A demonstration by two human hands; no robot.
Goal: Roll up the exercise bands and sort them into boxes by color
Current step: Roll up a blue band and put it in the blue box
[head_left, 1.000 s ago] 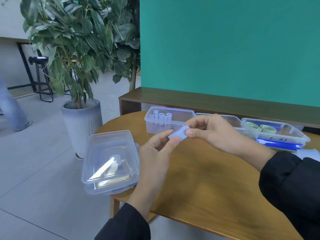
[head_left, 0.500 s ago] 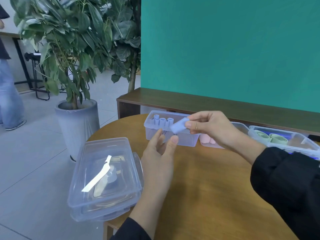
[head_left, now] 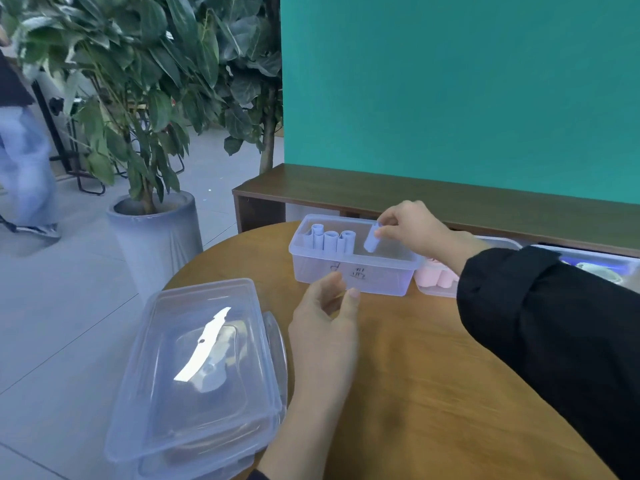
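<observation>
Behind our round wooden table (head_left: pixel 433 393) stands a green wall, with a large potted plant (head_left: pixel 149 109) in the upper left of the frame. Our right hand (head_left: pixel 412 230) pinches a rolled pale blue band (head_left: pixel 371 241) by its top and holds it upright over the open part of the clear box (head_left: pixel 353 271) at the middle of the frame. Three or four blue rolls (head_left: pixel 330 241) already stand in a row at the left end of this box. Our left hand (head_left: pixel 329 313) hovers just before the box, fingers loosely curled, holding nothing. To the right we see pink rolls (head_left: pixel 434 277) in a second box, mostly hidden by our sleeve. We judge the sorting is well advanced; this blue roll is not yet released. Stacked lids (head_left: pixel 201 368) lie at lower left.
</observation>
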